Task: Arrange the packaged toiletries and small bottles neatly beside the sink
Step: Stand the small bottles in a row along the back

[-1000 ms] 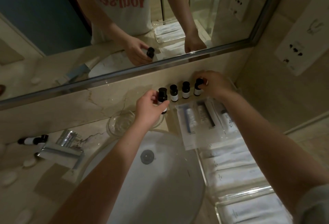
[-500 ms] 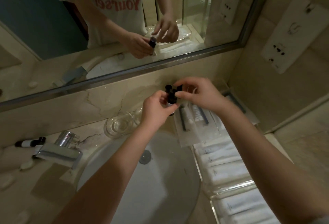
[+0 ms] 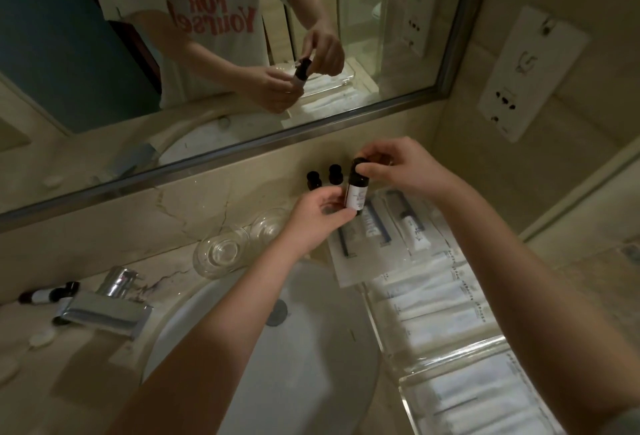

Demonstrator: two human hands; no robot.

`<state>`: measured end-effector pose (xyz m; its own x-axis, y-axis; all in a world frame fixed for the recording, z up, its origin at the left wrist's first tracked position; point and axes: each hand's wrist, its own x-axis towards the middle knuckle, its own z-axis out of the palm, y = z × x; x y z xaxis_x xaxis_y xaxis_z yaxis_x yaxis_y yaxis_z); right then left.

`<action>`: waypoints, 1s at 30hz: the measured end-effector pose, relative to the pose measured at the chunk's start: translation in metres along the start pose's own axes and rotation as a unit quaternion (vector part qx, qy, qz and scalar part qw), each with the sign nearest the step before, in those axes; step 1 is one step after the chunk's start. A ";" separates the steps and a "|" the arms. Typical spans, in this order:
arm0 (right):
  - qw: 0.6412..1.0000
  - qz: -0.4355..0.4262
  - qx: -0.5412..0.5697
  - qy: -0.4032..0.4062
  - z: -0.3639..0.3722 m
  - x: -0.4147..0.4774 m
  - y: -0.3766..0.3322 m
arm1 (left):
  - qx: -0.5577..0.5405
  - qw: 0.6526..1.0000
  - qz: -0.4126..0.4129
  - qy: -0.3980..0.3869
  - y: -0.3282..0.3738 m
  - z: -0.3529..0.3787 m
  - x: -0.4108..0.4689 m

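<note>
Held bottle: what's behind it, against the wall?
A dark-capped bottle and a second bottle stand at the backsplash, just left of the held bottle. The left hand grips its base. The right hand, pinching its cap, covers the spot directly behind; any bottle there is hidden.

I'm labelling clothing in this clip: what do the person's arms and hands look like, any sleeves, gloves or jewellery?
The left hand and right hand are bare: no gloves, no watch or bracelet in view. Both forearms are uncovered. A pale grey sleeve edge shows at the right arm's upper end. The mirror shows a pale T-shirt with red lettering.
</note>
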<state>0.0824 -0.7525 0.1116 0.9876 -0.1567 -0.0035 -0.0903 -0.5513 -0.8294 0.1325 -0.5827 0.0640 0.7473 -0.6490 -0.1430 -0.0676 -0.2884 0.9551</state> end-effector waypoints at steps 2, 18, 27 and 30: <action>1.000 0.001 0.007 0.010 0.000 -0.001 0.003 | 0.009 1.000 -0.004 0.007 0.000 0.004 0.003; 0.982 0.121 -0.060 0.132 -0.010 0.046 0.082 | 0.291 0.942 -0.009 0.168 -0.025 -0.018 0.061; 0.988 0.106 -0.080 0.083 0.008 0.068 0.099 | 0.364 0.919 -0.013 0.153 -0.036 -0.028 0.075; 0.988 0.111 -0.067 0.085 0.011 0.068 0.102 | 0.368 0.917 -0.009 0.152 -0.036 -0.028 0.075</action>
<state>0.1414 -0.8098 0.0205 0.9068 -0.4151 -0.0737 -0.3298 -0.5896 -0.7373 0.2097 -0.6010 0.0265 0.8946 -0.4458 0.0296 -0.3988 -0.7669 0.5027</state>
